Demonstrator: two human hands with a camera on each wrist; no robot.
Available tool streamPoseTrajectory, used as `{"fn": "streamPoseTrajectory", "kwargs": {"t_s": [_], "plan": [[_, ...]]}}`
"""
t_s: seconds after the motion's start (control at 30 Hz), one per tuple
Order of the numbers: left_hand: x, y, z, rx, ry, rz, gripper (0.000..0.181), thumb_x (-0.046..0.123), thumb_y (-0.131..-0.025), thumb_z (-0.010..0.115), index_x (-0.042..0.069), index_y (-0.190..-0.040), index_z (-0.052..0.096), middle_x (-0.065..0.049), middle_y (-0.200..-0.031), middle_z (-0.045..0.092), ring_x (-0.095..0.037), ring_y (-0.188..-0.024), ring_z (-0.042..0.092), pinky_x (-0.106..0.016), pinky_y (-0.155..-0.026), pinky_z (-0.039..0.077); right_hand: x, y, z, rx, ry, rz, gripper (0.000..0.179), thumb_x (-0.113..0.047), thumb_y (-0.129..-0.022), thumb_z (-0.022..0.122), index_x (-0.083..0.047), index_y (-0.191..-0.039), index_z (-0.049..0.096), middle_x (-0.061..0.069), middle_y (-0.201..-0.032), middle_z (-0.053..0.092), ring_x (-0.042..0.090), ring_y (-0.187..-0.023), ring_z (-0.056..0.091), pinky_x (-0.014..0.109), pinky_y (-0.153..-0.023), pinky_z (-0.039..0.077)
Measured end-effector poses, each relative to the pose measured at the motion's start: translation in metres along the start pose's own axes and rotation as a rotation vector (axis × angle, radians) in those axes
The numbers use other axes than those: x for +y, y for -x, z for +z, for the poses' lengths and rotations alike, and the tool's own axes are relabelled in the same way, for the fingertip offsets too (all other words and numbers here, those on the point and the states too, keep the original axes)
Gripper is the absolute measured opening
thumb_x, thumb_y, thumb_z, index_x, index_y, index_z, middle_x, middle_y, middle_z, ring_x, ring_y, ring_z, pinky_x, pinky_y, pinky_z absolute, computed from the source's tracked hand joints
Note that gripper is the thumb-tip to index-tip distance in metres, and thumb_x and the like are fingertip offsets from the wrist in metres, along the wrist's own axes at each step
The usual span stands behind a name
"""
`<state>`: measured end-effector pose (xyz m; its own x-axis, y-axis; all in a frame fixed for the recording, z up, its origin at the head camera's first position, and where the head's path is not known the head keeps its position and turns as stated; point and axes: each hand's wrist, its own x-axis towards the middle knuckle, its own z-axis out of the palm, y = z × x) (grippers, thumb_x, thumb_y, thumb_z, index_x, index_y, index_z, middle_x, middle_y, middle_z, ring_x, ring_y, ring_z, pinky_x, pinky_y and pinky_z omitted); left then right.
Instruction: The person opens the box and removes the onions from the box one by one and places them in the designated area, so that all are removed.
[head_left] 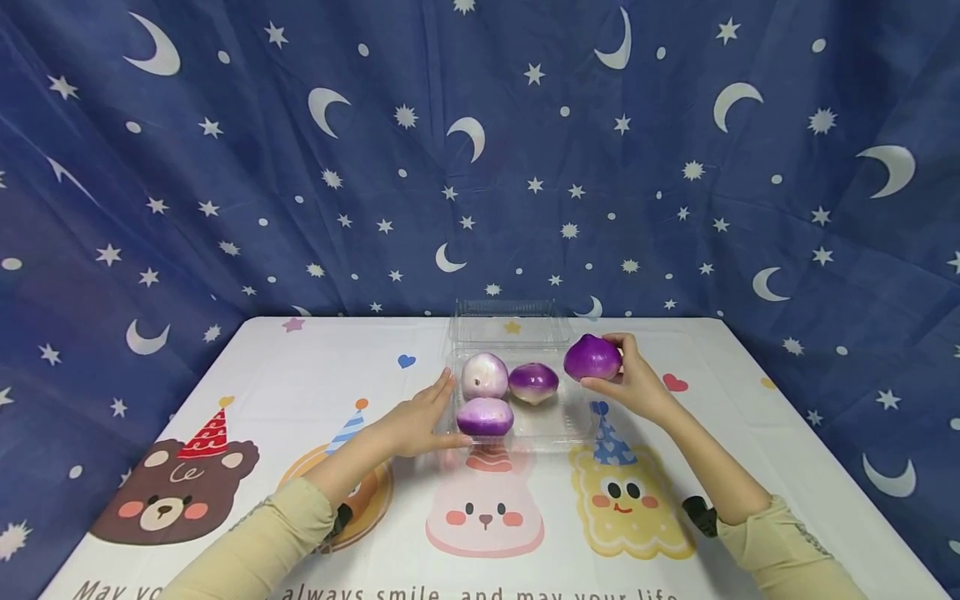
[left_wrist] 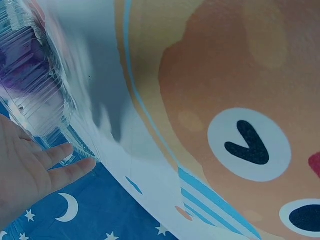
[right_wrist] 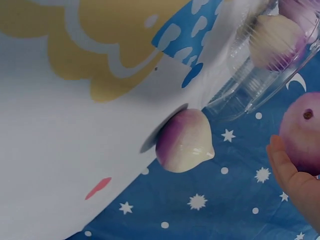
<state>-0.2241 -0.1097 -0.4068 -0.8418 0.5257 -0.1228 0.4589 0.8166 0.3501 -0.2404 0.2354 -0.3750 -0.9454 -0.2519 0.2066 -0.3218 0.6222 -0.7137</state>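
A clear plastic clamshell box [head_left: 555, 427] lies with its lid [head_left: 513, 323] folded back. Inside are a pale turnip [head_left: 484, 376], a purple-and-white turnip [head_left: 533, 382] and another turnip [head_left: 485, 417] at the front left. My left hand [head_left: 420, 421] spreads straight fingers along the box's left side, its thumb at the front left corner. At the box's right side my right hand [head_left: 633, 379] holds a purple turnip [head_left: 592, 358] between thumb and fingers, above the table. In the right wrist view, a further turnip [right_wrist: 185, 142] appears beside the box; I cannot make it out separately in the head view.
The white tablecloth [head_left: 360, 350] carries printed cartoon animals and lettering. Behind the table's far edge hangs a dark blue curtain [head_left: 525, 233] with moons and stars. Dark wrist devices show under both forearms, one [head_left: 700, 515] at the right.
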Motion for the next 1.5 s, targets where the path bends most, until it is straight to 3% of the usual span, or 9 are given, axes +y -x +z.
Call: {"fn": "streamPoseTrajectory", "kwargs": {"t_s": [0.4, 1.03, 1.23, 1.5], "plan": [[-0.002, -0.001, 0.001, 0.001, -0.011, 0.01, 0.103, 0.063, -0.084, 0.056, -0.003, -0.149, 0.011, -0.019, -0.158, 0.003, -0.037, -0.142, 0.022, -0.05, -0.109, 0.034, 0.01, 0.002, -0.011, 0.063, -0.019, 0.025, 0.069, -0.015, -0.089, 0.066, 0.008, -0.135, 0.02, 0.032, -0.129, 0.04, 0.044, -0.113, 0.05, 0.053, -0.09, 0.049], [-0.002, 0.0, 0.0, -0.005, -0.019, 0.009, 0.103, 0.063, -0.084, 0.055, -0.002, -0.15, 0.01, -0.019, -0.158, 0.003, -0.037, -0.143, 0.021, -0.049, -0.111, 0.032, 0.029, 0.005, -0.032, 0.125, 0.054, 0.043, 0.081, -0.006, -0.079, 0.069, 0.012, -0.14, 0.017, 0.035, -0.136, 0.026, 0.051, -0.122, 0.036, 0.063, -0.103, 0.032], [-0.001, 0.001, -0.001, -0.004, -0.001, 0.002, 0.103, 0.061, -0.084, 0.057, -0.002, -0.15, 0.01, -0.019, -0.158, 0.003, -0.037, -0.143, 0.022, -0.049, -0.111, 0.031, 0.039, 0.006, -0.039, 0.144, 0.118, 0.044, 0.081, -0.007, -0.078, 0.071, 0.013, -0.139, 0.022, 0.037, -0.134, 0.027, 0.053, -0.118, 0.038, 0.066, -0.1, 0.033], [-0.001, 0.0, -0.001, -0.004, 0.008, 0.003, 0.103, 0.061, -0.084, 0.057, -0.003, -0.15, 0.009, -0.019, -0.158, 0.003, -0.037, -0.142, 0.022, -0.049, -0.111, 0.032, 0.049, 0.01, -0.046, 0.148, 0.117, 0.057, 0.08, -0.007, -0.078, 0.071, 0.012, -0.139, 0.024, 0.037, -0.135, 0.027, 0.053, -0.119, 0.036, 0.067, -0.1, 0.032]]}}
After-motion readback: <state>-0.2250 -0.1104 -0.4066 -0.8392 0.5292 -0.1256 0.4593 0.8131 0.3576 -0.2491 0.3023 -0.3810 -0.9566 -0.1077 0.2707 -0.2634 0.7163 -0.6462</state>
